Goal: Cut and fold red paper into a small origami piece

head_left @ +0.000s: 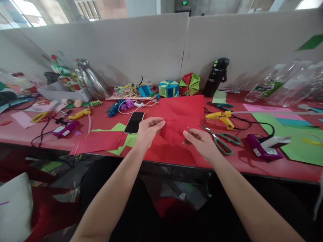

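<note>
A large sheet of red paper [180,111] with creases stands out over the red tabletop between my two hands. My left hand [151,129] pinches its left side between thumb and fingers. Near the lower right part of the sheet, my right hand [198,139] has its thumb and curled fingers apart, with no object visible between them. A black-screened phone [134,122] lies just left of my left hand. Green-handled scissors [223,138] and a yellow glue gun [220,117] are to the right of my right hand.
Red paper [101,142] over green sheets lies at the left front edge. Folded paper models [168,89] and a black bottle [214,77] stand at the back. Purple power sockets [263,148], green sheets [300,141] and plastic bottles [290,84] are on the right; a steel jug [92,80] is back left.
</note>
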Available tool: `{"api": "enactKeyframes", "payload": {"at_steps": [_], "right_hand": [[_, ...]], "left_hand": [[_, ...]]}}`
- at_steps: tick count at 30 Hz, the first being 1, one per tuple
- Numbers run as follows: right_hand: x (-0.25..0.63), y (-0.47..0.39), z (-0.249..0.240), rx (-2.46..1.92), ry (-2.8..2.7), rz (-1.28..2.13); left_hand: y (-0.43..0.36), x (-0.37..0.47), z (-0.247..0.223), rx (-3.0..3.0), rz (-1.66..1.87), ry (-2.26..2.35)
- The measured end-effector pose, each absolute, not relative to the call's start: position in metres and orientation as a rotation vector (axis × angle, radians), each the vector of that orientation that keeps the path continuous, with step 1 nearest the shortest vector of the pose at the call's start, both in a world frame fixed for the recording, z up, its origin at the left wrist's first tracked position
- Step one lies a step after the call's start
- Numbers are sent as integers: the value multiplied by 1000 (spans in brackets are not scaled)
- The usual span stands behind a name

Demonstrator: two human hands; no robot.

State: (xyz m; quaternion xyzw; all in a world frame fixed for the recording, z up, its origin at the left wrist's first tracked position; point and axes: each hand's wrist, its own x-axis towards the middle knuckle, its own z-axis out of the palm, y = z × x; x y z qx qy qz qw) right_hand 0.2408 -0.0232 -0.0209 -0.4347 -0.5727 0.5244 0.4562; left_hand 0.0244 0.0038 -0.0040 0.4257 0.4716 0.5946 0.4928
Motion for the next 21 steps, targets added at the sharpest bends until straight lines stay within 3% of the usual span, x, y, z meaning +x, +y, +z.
{"api": "enactKeyframes", "payload": {"at_steps": [8, 15, 21], "right_hand": [[242, -24, -22, -1223, -1499, 1121], [236, -27, -18, -1238, -1522, 1177], [239, -26, -18, -1207, -1581, 1150]], "left_hand": [[-5, 26, 4, 1025, 1081, 1024], [-3, 31, -7, 1292, 1136, 1243], [2, 18, 2, 1199, 1056, 1166]]}}
